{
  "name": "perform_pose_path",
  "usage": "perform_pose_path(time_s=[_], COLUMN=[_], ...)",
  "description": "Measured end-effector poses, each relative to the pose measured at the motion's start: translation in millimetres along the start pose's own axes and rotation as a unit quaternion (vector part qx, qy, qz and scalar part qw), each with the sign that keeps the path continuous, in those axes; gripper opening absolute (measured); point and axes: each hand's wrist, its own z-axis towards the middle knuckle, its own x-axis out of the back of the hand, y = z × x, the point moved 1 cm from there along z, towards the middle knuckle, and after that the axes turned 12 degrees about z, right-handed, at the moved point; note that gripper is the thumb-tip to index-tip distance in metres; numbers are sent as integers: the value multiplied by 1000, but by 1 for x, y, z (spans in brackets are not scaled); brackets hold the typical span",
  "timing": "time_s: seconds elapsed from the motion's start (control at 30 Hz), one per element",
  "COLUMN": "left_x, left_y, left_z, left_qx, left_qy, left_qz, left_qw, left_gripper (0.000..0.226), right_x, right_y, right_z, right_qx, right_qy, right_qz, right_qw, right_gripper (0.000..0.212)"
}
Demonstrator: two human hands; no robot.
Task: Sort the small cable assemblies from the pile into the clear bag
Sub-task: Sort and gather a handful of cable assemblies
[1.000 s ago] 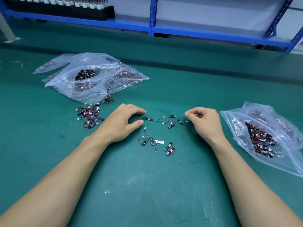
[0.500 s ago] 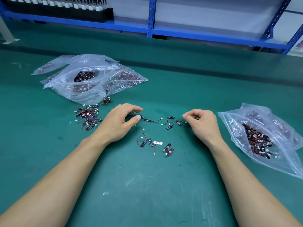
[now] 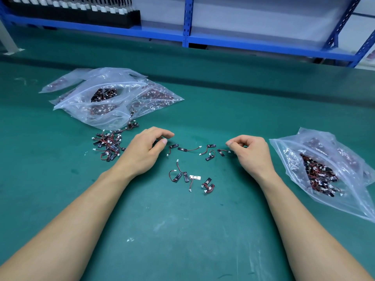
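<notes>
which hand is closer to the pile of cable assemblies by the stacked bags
Left. The left hand rests just right of the pile, almost at its edge. The right hand is far to the pile's right, past the loose assemblies, near the clear bag.

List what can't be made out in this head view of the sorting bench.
Head view only:
- Right hand: its own curled fingers hide whether it pinches an assembly.
- Right clear bag: cut off by the frame's right edge.
- Left bags: overlapping plastic blurs the lower bags' contents.
- Loose assemblies: label print is too small to read.
- Black shelf rack: cut off by the top edge.
</notes>
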Motion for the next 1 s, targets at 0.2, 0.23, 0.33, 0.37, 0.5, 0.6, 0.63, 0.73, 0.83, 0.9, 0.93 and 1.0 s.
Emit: perform_pose_path(time_s=[0.2, 0.23, 0.33, 0.37, 0.5, 0.6, 0.63, 0.73, 0.83, 0.9, 0.93, 1.0], left_x=[0, 0, 0, 0, 0, 0, 0, -1, -1, -1, -1, -1], left_y=[0, 0, 0, 0, -1, -1, -1, -1, -2, -1, -1, -1], left_z=[0, 0, 0, 0, 0, 0, 0, 0, 0, 1, 1, 1], left_qx=[4, 4, 3, 4, 5, 3, 2, 0, 0, -1, -1, 0], left_qy=[-5, -6, -9, -9, -9, -12, -13, -13, -13, -14, -14, -15], left_qz=[-2, -2, -1, -1, -4, -1, 1, 3, 0, 1, 2, 3], left_qw=[1000, 1000, 1000, 1000, 1000, 1000, 1000, 1000, 1000, 1000, 1000, 1000], left_gripper=[29, 29, 28, 28, 28, 29, 29, 29, 29, 29, 29, 29], right_x=[0, 1, 1, 1, 1, 1, 1, 0, 1, 1, 1, 1], right_y=[-1, -1, -1, -1, -1, -1, -1, -2, -2, -2, -2, -2], right_z=[0, 0, 0, 1, 1, 0, 0, 0, 0, 0, 0, -1], right_qx=[-1, -1, -3, -4, -9, -10, -11, -11, -12, -11, -11, -9], right_qy=[4, 6, 7, 9, 12, 12, 12, 11, 10, 10, 9, 9], right_qz=[5, 7, 12, 14, 23, 23, 23, 23, 23, 22, 22, 23], right_qw=[1000, 1000, 1000, 1000, 1000, 1000, 1000, 1000, 1000, 1000, 1000, 1000], right_gripper=[17, 17, 18, 18, 19, 19, 19, 19, 18, 18, 19, 19])
